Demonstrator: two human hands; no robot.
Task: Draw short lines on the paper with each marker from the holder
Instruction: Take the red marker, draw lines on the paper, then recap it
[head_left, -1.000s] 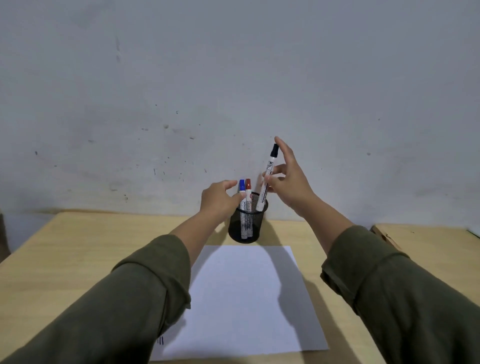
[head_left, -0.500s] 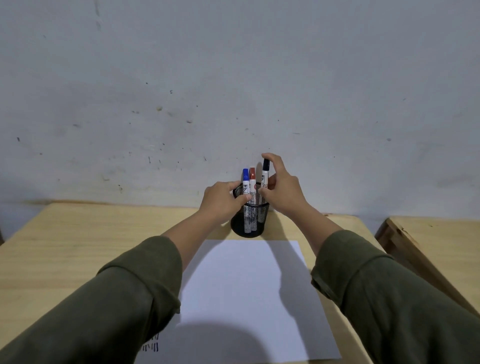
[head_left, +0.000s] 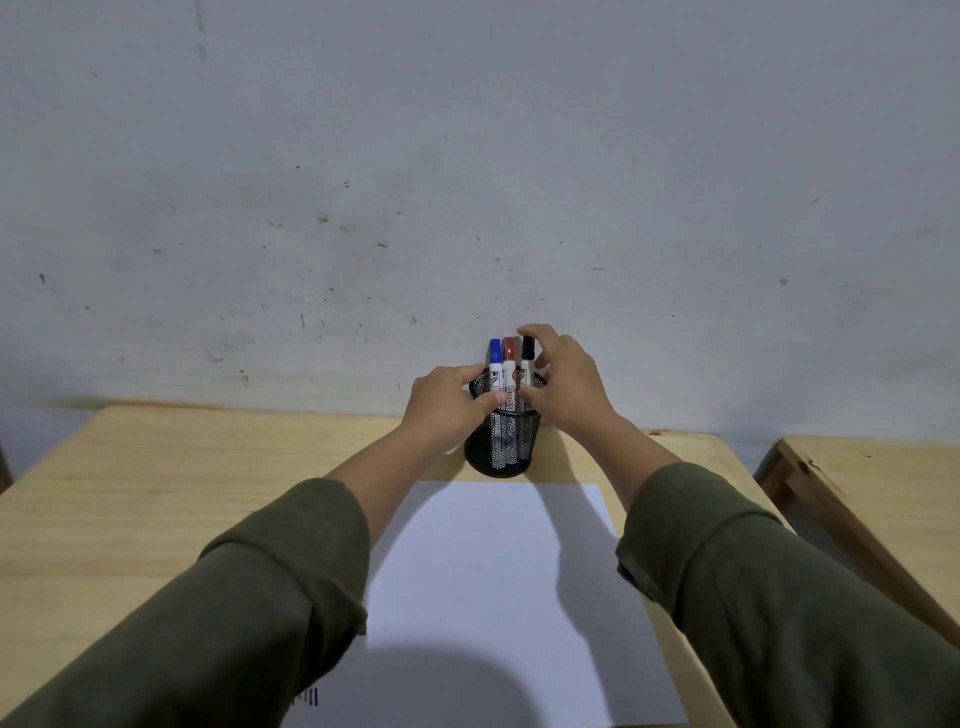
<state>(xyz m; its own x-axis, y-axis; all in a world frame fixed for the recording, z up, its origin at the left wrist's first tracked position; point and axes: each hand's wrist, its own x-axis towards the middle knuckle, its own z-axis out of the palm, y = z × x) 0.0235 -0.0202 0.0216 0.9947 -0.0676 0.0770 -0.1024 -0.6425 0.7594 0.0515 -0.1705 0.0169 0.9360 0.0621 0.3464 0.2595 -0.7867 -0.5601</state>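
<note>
The markers stand upright in the black mesh holder (head_left: 503, 447) at the far edge of the desk (head_left: 156, 499), close to the wall: a blue-capped marker (head_left: 495, 364) on the left, a red-capped marker (head_left: 508, 364) touching it, and a black-capped marker (head_left: 527, 356) just to the right. We see the fingers (head_left: 535, 332) of our right hand (head_left: 563, 384) curled over and around the black-capped marker, spread a little; whether they actually pinch it we cannot tell, since the hand hides the contact. The fingers (head_left: 488, 400) of our left hand (head_left: 441, 402) are wrapped around the holder's rim on its left and near side, clamped on the mesh. Both forearms reach forward out of rolled olive-green sleeves (head_left: 260, 597). Just in front of the holder lies the white paper (head_left: 493, 571), flat on the desk, with a few short dark strokes (head_left: 310, 697) near its lower left corner, partly hidden by the left sleeve. A second wooden surface (head_left: 883, 499) stands to the right.
</note>
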